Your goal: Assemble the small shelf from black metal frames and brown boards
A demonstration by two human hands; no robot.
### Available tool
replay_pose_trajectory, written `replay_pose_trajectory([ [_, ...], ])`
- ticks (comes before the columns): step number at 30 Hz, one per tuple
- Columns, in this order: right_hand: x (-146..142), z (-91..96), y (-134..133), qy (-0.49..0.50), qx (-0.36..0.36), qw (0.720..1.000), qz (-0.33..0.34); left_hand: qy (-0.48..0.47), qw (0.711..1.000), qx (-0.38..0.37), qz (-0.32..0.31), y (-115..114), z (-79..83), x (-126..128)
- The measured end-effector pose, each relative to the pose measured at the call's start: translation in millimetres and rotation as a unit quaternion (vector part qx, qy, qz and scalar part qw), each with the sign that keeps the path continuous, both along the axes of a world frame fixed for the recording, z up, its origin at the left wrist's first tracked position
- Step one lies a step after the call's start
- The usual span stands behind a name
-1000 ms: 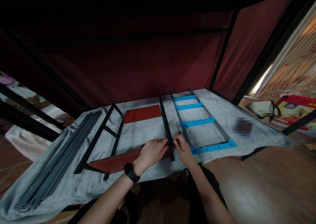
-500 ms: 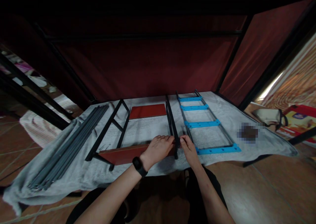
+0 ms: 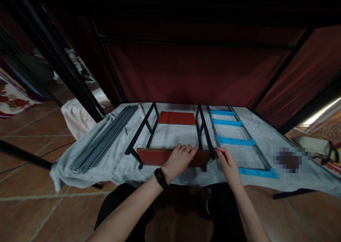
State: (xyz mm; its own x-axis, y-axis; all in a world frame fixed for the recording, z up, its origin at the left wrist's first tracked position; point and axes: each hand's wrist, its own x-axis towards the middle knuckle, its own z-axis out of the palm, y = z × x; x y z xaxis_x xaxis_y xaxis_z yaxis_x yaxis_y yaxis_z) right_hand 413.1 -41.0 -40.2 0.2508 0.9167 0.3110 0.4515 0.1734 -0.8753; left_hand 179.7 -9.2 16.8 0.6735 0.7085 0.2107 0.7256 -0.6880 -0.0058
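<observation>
Backs onto a dark red panel [image 3: 197,75] along the whole rear edge. Spreads forward in grey cloth [image 3: 113,171], dropping over the near edge just before the knees. Bears at the centre a black frame [image 3: 140,128], set just inside that edge. Carries to its right, past a narrow gap, a rack with blue rungs [image 3: 236,141], and to its left, past a wider strip of cloth, a slanting bundle of grey rods [image 3: 106,139]. Spans the frame with a front board [image 3: 151,157] and a rear board [image 3: 176,118], well apart, showing cloth between. Has the left hand [image 3: 179,160] draped over the front board's top edge, fingers slightly spread; cannot tell whether gripping. Has the right hand [image 3: 228,163] by the frame's near right corner, thumb and fingertips narrowly drawn together; cannot tell whether pinching anything. Ends with a black wristband [image 3: 161,178] on the left wrist.
</observation>
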Motion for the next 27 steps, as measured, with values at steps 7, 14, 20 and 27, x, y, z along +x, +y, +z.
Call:
replay_pose_trajectory([
  [7,-13.3,11.3,-3.6,-0.138,0.044,0.988,0.058,-0.055,0.998,-0.006,0.005,-7.3,-5.8,-38.5],
  [14,-16.3,-0.2,-5.8,-0.115,0.017,0.992,0.042,-0.191,0.975,0.079,0.080,-23.4,-6.2,-101.6],
  [20,-19.4,-14.2,-6.9,-0.091,0.015,0.996,0.010,-0.508,0.783,0.151,0.326,-14.0,-12.0,-177.6],
  [27,-21.0,-17.6,-8.4,-0.108,0.007,0.994,-0.006,-0.681,0.642,-0.190,0.298,9.8,-40.6,-204.7],
])
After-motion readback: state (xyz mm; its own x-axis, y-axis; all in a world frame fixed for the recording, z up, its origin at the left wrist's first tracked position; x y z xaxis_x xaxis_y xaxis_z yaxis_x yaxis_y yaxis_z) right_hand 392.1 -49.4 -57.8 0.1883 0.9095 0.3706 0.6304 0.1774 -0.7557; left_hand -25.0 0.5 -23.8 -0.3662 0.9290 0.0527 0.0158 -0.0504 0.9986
